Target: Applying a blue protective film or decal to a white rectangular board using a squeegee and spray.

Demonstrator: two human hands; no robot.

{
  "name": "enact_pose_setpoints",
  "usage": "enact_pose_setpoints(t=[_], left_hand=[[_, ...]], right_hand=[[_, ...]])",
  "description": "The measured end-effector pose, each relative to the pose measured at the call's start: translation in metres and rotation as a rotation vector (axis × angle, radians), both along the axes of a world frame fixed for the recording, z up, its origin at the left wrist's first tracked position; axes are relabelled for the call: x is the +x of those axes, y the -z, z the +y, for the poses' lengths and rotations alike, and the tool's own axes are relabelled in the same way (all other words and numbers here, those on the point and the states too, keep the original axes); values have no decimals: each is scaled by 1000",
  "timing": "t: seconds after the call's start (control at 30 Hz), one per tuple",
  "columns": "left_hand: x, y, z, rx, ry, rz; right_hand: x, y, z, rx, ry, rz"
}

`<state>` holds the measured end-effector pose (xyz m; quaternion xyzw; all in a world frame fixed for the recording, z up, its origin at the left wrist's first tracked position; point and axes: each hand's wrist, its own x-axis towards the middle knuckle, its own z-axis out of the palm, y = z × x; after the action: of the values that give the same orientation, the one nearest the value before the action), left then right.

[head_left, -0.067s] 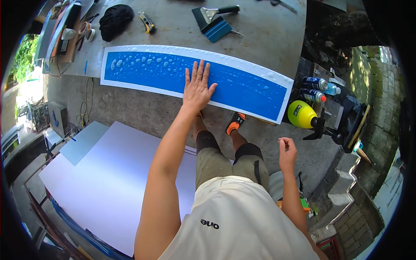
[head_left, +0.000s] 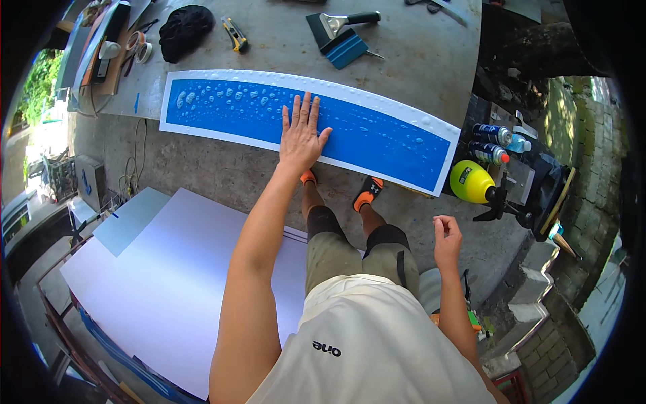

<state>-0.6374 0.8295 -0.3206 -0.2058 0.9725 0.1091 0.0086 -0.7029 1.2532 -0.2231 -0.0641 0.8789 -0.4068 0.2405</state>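
Observation:
A long blue panel with a white border (head_left: 222, 114) lies along the near edge of the worktable, its surface covered in water drops and wet blisters, thickest on the left and along the far border. My left hand (head_left: 303, 140) lies flat near the panel's middle, palm down, with fingers stretched toward the far side. Off the table, my right hand (head_left: 447, 239) hangs in the air near my right side. Its fingers are curled in loosely, and nothing shows in them. Beyond the panel, a blue squeegee (head_left: 346, 48) rests against a wide black-bladed scraper with a handle (head_left: 333, 27).
A yellow spray bottle (head_left: 471, 182) and spray cans (head_left: 491, 135) stand by the panel's right end. On the worktable (head_left: 269, 47) lie a yellow utility knife (head_left: 235, 35), black cloth (head_left: 187, 32) and tape rolls (head_left: 142, 52). Large white sheets (head_left: 168, 269) lie behind me, left.
My left hand has slid a little to the left along the blue panel, still flat. The view has shifted slightly. My right hand keeps its curled pose.

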Motion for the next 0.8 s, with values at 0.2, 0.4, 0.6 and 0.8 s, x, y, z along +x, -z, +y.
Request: enact_pose_setpoints(t=[0.2, 0.4, 0.6, 0.8], left_hand=[[50, 5, -137, -67, -87, -39], [107, 14, -259, -75, -208, -57], [155, 16, -342, -108, -287, -42], [164, 15, -370, -66, -269, -32]], right_hand=[[17, -5, -75, 20, -30, -25], [51, -16, -160, 82, -62, -65], [70, -19, -233, 110, -138, -106], [73, -23, -265, 115, -140, -115]])
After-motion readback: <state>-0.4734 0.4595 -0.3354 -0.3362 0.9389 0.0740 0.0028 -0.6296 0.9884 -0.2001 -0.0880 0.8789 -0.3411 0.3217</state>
